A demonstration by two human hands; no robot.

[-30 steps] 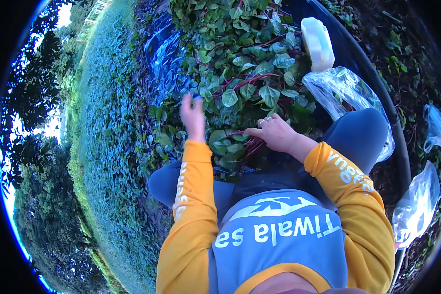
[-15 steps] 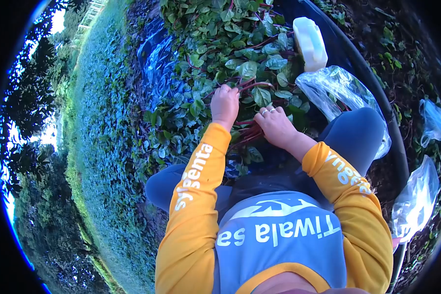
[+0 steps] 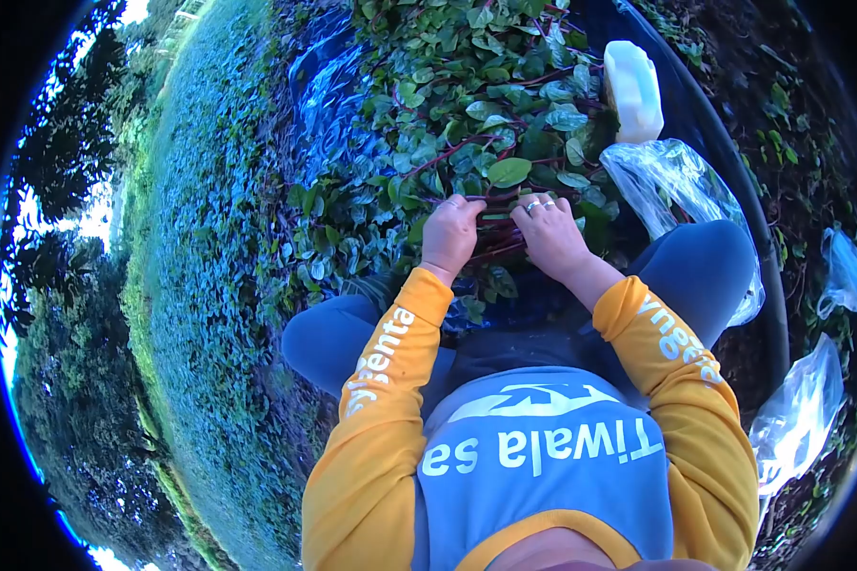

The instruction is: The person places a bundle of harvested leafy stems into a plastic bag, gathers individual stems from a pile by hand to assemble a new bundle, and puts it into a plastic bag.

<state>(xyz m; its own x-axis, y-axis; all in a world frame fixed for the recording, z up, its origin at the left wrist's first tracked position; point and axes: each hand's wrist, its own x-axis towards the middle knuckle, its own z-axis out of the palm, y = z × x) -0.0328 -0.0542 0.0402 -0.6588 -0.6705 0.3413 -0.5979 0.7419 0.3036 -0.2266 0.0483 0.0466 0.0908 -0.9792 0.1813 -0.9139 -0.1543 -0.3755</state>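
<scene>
White plastic container (image 3: 635, 93) near right edge of dark sheet (image 3: 678, 100); crumpled clear bag (image 3: 697, 183) beside it, along same edge. Bluish bag (image 3: 843, 271) and bright translucent bag (image 3: 802, 414) beyond that edge. Trees (image 3: 90, 409) far left.

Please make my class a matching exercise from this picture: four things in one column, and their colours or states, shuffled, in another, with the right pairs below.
Things
1. Container
2. Sleeves
3. Right hand
4. Stems

Colours or states
A. wearing rings
B. yellow-orange with white lettering
C. reddish, leafy
D. whitish

Right pairs: 1-D, 2-B, 3-A, 4-C
</scene>
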